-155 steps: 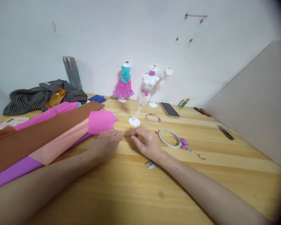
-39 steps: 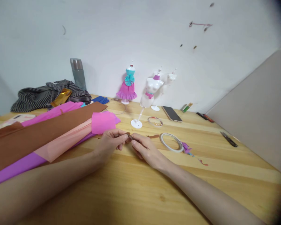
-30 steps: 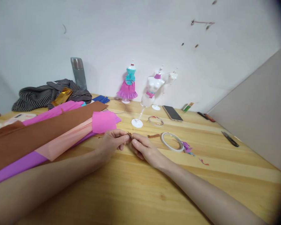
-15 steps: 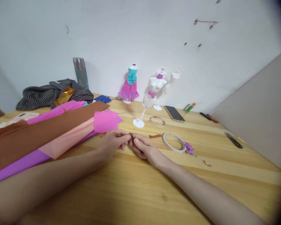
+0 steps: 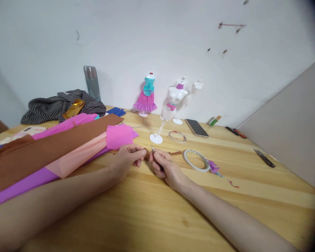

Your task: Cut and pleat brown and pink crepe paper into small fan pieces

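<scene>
My left hand [image 5: 131, 155] pinches a small brown piece of crepe paper [image 5: 146, 152] between thumb and fingertips. Just beside it, my right hand [image 5: 168, 169] is closed around a slim tool [image 5: 152, 148]; its pale tip points up past the thumb and a dark part shows below the fingers. The rest of the tool is hidden, so its kind is unclear. Another brown strip [image 5: 176, 153] lies to the right of this hand, near a roll of white tape [image 5: 190, 163]. Behind both hands a white mini mannequin [image 5: 176, 93] wears pink bands at neck and waist.
Brown [image 5: 65, 141], pink [image 5: 120, 135] and purple paper sheets cover the left side. A dressed mannequin [image 5: 145, 96], striped cloth [image 5: 46, 106] and bottle [image 5: 92, 84] stand behind. Farther right are a phone [image 5: 196, 128], a bracelet-like ring [image 5: 177, 136], purple scraps [image 5: 212, 167] and a black-handled tool [image 5: 264, 158].
My right hand has turned slightly and drawn a little away from the left fingertips, showing the tool's pale tip. The left hand keeps its pinch on the brown paper.
</scene>
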A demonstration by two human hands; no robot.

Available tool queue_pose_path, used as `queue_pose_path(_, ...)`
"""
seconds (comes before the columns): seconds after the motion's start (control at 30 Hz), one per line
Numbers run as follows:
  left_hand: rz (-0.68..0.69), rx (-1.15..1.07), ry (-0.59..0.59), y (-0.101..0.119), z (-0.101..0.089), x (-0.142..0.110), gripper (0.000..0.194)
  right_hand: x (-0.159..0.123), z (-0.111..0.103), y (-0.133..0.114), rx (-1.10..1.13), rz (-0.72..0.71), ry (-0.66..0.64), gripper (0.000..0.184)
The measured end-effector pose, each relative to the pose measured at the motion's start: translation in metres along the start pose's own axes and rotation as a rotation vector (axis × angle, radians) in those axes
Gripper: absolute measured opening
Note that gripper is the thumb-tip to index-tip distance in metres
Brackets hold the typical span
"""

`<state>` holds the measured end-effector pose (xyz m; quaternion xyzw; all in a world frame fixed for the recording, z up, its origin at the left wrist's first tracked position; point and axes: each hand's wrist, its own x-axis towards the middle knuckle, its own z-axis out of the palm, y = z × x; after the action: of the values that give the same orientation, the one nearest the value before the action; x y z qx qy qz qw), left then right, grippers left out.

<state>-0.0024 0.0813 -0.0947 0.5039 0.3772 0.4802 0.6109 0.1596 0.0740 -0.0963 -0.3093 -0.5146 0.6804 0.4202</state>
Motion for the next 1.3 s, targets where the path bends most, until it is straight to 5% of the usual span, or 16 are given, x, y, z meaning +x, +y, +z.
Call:
queue_pose_path(0.13, -0.046, -0.192, -0.041, 0.002, -0.005, 0.004, 0.028, 0.002, -0.004, -0.011, 0.164, -0.185, 0.291, 0.024)
queue_pose_path(0.27, -0.107, -0.35, -0.085, 0.01, -0.007, 0.005, 0.038, 0.005, -0.009, -0.017, 0.01, -0.183, 0.465, 0.026)
queue_pose_path(0.4, -0.112, -0.352, -0.117, 0.018, -0.006, 0.001, 0.048, 0.006, -0.009, -0.015, -0.183, -0.031, 0.344, 0.029)
queue_pose_path(0.63, -0.108, -0.3, -0.271, 0.017, -0.007, -0.004, 0.058, 0.0, -0.003, -0.017, -0.115, 0.136, -0.042, 0.035)
queue_pose_path(0.77, -0.122, -0.263, -0.265, 0.016, -0.009, -0.003, 0.059, 0.0, -0.005, -0.013, -0.219, 0.171, -0.036, 0.029)
queue_pose_path(1.0, -0.046, -0.208, -0.16, 0.012, -0.01, 0.001, 0.055, 0.004, -0.018, -0.02, -1.117, -0.229, 0.214, 0.025)
queue_pose_path(1.2, 0.187, 0.167, 0.072, 0.003, -0.012, 0.004, 0.053, 0.007, -0.023, -0.015, -1.56, -0.098, 0.245, 0.03)
queue_pose_path(1.3, 0.374, 0.48, 0.031, 0.003, -0.013, 0.001, 0.048, 0.004, -0.018, -0.021, -1.709, 0.041, 0.239, 0.028)
